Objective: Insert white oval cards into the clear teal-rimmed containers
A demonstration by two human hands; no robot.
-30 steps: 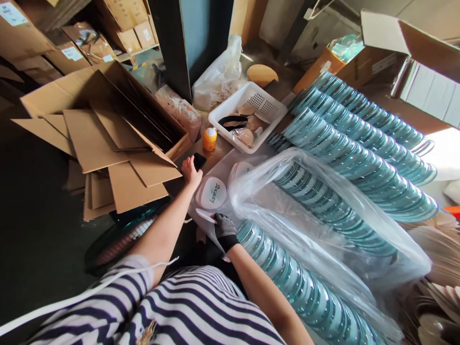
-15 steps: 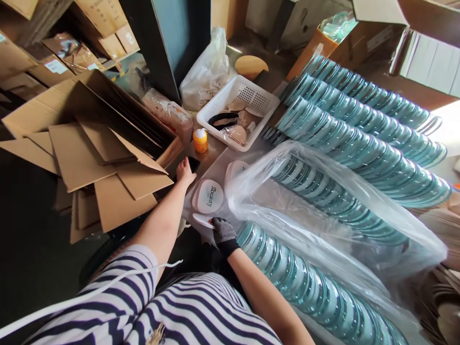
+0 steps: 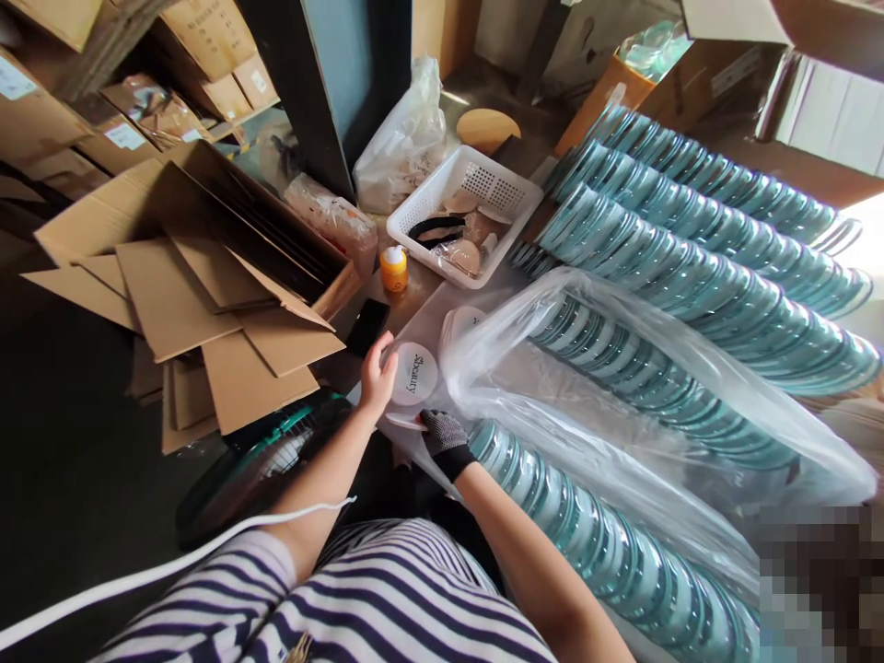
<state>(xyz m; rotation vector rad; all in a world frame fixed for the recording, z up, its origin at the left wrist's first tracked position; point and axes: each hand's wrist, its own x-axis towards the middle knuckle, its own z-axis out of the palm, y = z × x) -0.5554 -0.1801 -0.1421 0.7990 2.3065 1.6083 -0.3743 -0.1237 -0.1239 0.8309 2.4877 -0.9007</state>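
My bare left hand point(image 3: 378, 374) rests against the left edge of a stack of pale pink round discs point(image 3: 412, 374), its fingers slightly bent and apart. The top disc reads "beauty" in dark letters. My right hand point(image 3: 443, 433), in a dark speckled fingerless glove, is closed on a thin pale disc point(image 3: 406, 421) just below that stack, seen nearly edge-on. Another small stack of pale discs point(image 3: 461, 322) stands above, partly covered by clear plastic. A black phone point(image 3: 368, 326) lies beyond my left hand.
Long rows of teal glass-like discs point(image 3: 691, 249) fill the right side. A clear plastic bag point(image 3: 580, 414) lies among them. Further back are a white basket point(image 3: 401, 226) and an orange-yellow bottle point(image 3: 393, 270). A cardboard box with loose sheets point(image 3: 180, 295) stands left.
My left hand has moved from the phone down and right to the edge of the lettered stack. The disc in my right hand has come closer under that stack. The view has shifted slightly.
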